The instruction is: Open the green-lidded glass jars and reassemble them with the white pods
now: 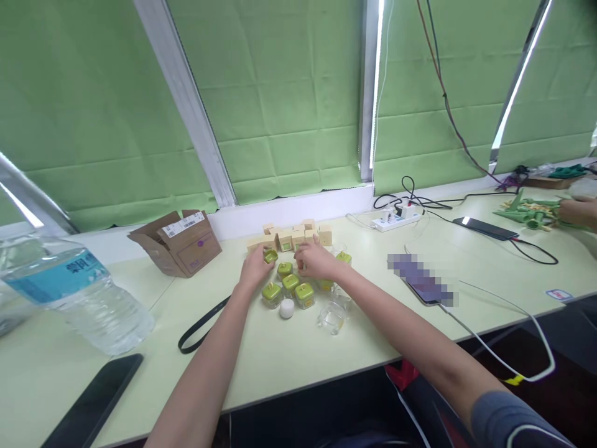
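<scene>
My left hand [254, 269] pinches a small green lid [270, 256] at the back of a group of jars. Just to its right, my right hand [316, 259] has its fingers curled together; whatever they grip is hidden. Between and below the hands stand several small clear jars with green lids, among them one jar [272, 294] on the left and another jar [305, 295] in front. A round white piece [286, 308] lies before them. Under my right forearm are clear containers [332, 318] with no green lids. Small tan boxes [325, 235] stand behind both hands.
An open cardboard carton [180, 242] and a large water bottle [79, 292] are on the left. A black strap [200, 336] and a dark phone [93, 401] lie nearer. On the right are a cabled phone [422, 283], a power strip [395, 221] and another person's hand [581, 211].
</scene>
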### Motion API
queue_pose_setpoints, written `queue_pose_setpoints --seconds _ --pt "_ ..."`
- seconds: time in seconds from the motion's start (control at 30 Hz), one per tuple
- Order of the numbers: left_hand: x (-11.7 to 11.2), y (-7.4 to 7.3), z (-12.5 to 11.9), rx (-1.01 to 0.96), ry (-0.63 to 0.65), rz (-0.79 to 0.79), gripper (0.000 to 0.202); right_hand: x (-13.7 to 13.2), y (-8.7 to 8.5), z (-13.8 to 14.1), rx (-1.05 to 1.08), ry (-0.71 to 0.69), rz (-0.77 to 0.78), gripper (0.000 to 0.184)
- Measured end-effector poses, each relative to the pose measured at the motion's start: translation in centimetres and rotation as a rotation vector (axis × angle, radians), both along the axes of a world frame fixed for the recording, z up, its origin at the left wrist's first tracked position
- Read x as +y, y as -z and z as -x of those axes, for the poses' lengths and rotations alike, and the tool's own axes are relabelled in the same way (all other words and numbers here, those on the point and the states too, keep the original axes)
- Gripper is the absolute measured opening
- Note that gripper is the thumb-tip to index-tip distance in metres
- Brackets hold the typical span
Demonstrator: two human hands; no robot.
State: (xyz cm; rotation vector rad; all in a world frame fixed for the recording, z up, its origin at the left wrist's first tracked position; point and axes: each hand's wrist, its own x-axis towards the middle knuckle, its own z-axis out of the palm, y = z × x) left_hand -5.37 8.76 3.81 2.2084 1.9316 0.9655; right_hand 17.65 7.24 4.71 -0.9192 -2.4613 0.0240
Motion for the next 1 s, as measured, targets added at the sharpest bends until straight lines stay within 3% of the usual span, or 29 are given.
queue_pose_setpoints --seconds 0.07,0.17,0.27,0.33,0.57,0.8,0.87,1.0 --pt "-1.1 -0.9 -0.5 -0.044 0.026 -0.158 0.051 -0.5 -0.2 -0.8 0.303 -0.076 0.104 0.009" --pt "-2.9 -2.1 -2.1 -0.12 0.186 -0.244 0.049 -1.6 -0.2 -1.6 0.676 -0.128 0.298 0.018" --pt "-4.5 -2.7 -4.3 -0.226 0.338 -0.248 0.048 -2.6 0.0 -2.2 0.851 -0.122 0.405 0.027" --pt "-5.2 -2.6 -5.7 -0.283 0.368 -0.234 0.047 -2.9 0.0 -2.6 0.926 -0.124 0.426 0.035" --pt "-6.9 -1.2 -6.8 -0.407 0.385 -0.111 0.048 -3.6 0.5 -2.7 0.917 -0.189 0.374 0.023" --pt "-7.8 -1.2 -6.4 -0.707 0.4 0.031 0.058 -4.0 0.4 -2.2 0.977 -0.239 0.604 0.039" --pt "-7.9 -1.3 -6.5 -0.764 0.451 0.091 0.056 -3.8 0.3 -2.4 0.99 -0.197 0.568 0.037" --pt "-8.2 -1.3 -6.7 -0.76 0.515 0.179 0.054 -3.7 0.5 -2.7 0.901 -0.122 0.346 0.033"
